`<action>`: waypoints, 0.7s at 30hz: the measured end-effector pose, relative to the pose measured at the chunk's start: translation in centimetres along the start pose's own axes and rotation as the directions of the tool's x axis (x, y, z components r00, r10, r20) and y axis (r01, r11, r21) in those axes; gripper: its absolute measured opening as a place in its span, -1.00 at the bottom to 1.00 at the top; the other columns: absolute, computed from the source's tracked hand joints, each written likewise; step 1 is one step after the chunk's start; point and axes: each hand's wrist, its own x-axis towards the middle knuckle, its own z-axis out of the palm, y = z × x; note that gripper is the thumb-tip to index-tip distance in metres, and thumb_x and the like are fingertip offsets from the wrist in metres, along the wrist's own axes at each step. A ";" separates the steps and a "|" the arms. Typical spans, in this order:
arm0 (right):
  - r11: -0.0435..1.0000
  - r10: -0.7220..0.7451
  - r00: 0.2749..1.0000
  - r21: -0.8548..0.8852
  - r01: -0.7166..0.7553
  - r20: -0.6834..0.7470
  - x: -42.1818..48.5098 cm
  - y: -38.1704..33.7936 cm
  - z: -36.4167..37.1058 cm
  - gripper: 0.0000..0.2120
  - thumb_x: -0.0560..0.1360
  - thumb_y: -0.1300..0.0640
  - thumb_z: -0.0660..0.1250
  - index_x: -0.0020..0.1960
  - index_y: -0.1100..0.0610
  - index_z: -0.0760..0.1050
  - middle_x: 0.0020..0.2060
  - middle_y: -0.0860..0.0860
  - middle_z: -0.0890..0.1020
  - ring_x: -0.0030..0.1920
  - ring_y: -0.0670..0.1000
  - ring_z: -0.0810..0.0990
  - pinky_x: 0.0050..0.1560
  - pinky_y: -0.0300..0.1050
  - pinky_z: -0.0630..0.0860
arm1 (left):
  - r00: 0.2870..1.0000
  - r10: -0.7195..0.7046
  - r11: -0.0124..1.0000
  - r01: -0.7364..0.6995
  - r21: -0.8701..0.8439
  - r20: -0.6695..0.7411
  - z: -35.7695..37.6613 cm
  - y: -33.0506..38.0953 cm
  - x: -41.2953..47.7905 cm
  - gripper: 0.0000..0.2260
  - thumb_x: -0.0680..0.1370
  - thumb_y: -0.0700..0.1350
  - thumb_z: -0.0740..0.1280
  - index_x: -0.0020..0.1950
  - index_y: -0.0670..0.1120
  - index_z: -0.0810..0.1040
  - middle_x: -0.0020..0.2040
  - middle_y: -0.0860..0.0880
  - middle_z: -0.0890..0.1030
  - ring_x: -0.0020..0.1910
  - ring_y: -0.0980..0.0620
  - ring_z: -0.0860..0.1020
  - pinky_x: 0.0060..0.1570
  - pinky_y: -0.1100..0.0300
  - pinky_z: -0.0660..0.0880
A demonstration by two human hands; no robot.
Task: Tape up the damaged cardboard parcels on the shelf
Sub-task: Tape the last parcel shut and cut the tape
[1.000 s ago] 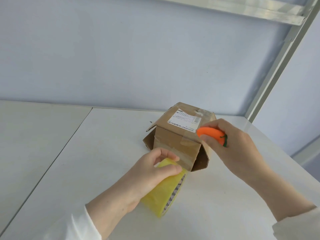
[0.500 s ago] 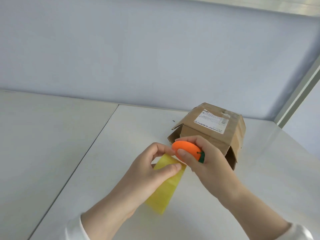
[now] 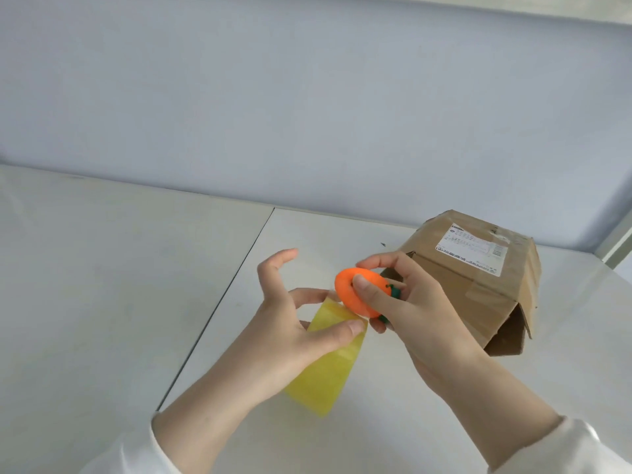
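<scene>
A brown cardboard parcel (image 3: 478, 278) with a white label lies on the white shelf (image 3: 102, 302) at the right; its near end flaps hang open. My left hand (image 3: 290, 330) grips a yellow tape roll (image 3: 328, 364) with thumb on top, index finger raised. My right hand (image 3: 403, 302) holds a round orange cutter (image 3: 359, 295) with a green tip right at the top edge of the roll, just left of the parcel.
A seam (image 3: 219, 309) runs between two shelf panels left of my hands. A pale wall (image 3: 307, 97) closes the back. A metal upright (image 3: 619, 237) stands at the far right.
My right hand brought the orange cutter from the parcel's top down to the tape roll. The view swung left, so the parcel sits further right. My left index finger has lifted.
</scene>
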 end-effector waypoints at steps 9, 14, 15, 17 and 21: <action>0.947 0.040 0.999 -0.319 -0.044 -0.018 2.4 2.1 1.4 -0.75 0.56 -0.06 0.19 0.18 -0.05 0.51 -0.05 -0.09 0.63 -0.07 -0.14 0.54 -0.12 -0.36 0.39 | 1.000 0.020 0.987 -0.020 0.160 0.001 -0.7 -1.3 1.5 -0.48 0.33 0.26 0.29 0.20 0.33 0.13 0.21 0.24 0.43 -0.10 0.29 0.53 -0.18 0.54 0.38; 0.818 -0.262 0.961 -0.548 0.174 -0.086 -0.4 1.8 -2.2 -0.71 0.54 -0.04 0.24 0.25 -0.05 0.50 0.01 -0.18 0.59 -0.02 -0.30 0.49 -0.01 -0.48 0.35 | 0.994 0.095 0.857 -0.104 0.505 0.044 -1.3 0.7 2.2 -0.24 0.17 0.44 0.08 0.37 0.34 0.17 0.43 0.15 0.17 0.40 0.21 0.24 0.25 0.27 0.21; 0.771 -0.388 0.914 -0.587 0.249 -0.122 -1.1 1.7 -3.8 -0.76 0.52 -0.02 0.29 0.15 -0.02 0.57 -0.05 -0.22 0.59 -0.06 -0.33 0.47 -0.03 -0.53 0.33 | 0.988 0.148 0.817 -0.143 0.558 0.036 -0.9 1.3 2.3 -0.27 0.18 0.44 0.07 0.36 0.33 0.22 0.46 0.16 0.14 0.45 0.21 0.15 0.27 0.28 0.16; 0.643 -0.568 0.801 -0.710 0.288 -0.188 -1.9 1.8 -7.3 -0.76 0.46 -0.03 0.35 0.06 0.03 0.63 -0.07 -0.25 0.58 -0.01 -0.30 0.45 0.02 -0.57 0.29 | 0.948 0.308 0.755 -0.292 0.587 0.076 0.9 2.6 2.6 -0.43 0.32 0.37 0.11 0.33 0.30 0.32 0.46 0.22 0.18 0.43 0.26 0.14 0.26 0.36 0.14; 0.667 -0.517 0.811 -0.723 0.182 -0.273 -0.7 3.4 -12.0 -0.61 0.42 -0.03 0.37 0.21 0.08 0.56 0.20 -0.21 0.47 0.37 -0.08 0.34 0.22 -0.56 0.11 | 0.776 0.544 0.549 -0.616 0.565 0.319 7.6 4.7 5.7 -0.68 0.58 0.08 0.22 0.33 0.13 0.48 0.42 0.18 0.37 0.38 0.22 0.29 0.30 0.29 0.23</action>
